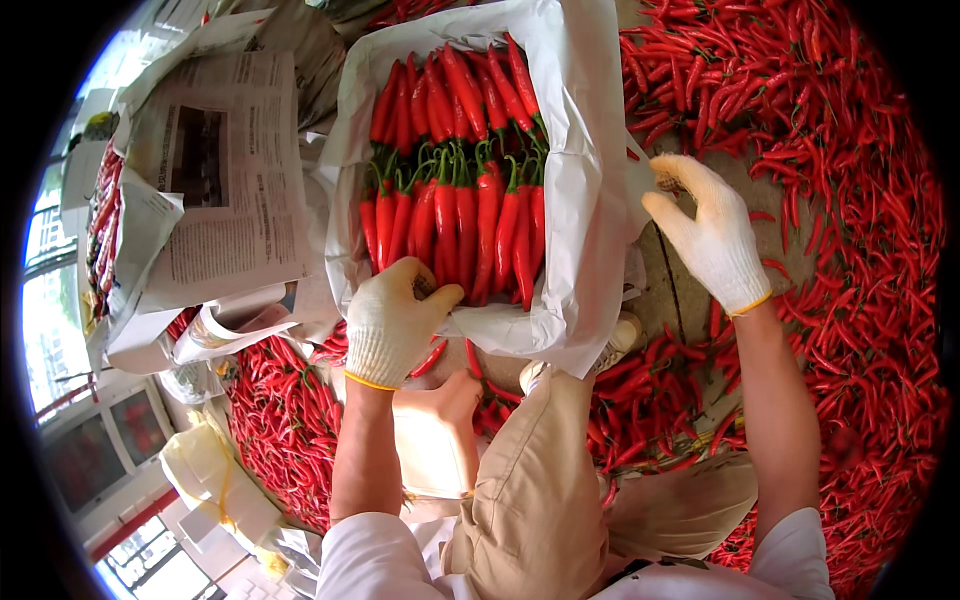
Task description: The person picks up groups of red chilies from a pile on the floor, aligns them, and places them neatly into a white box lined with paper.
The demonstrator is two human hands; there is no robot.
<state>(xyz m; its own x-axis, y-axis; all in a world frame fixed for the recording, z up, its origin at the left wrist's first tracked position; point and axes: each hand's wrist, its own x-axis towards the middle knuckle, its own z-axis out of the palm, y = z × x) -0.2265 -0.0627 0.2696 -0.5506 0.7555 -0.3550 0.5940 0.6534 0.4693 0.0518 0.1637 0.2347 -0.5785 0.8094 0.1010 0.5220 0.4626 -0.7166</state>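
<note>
Red chili peppers [467, 215] lie in two packed rows inside a box lined with white paper [590, 110], their green stems meeting in the middle. My left hand [393, 325], in a white knit glove with a yellow cuff edge, is closed over the box's near left corner and grips the paper liner there; its fingertips are partly hidden. On the right side, my right hand [710, 230], gloved the same way, has thumb and fingers curled at the outer flap of the liner, which stretches out to them. The box walls are hidden under the paper.
Loose red chilies [860, 250] cover the floor to the right and in piles at the lower left [285, 430]. Newspaper sheets [235, 180] hang over another box on the left. A pale stool-like object [435, 435] stands beside my leg [540, 470].
</note>
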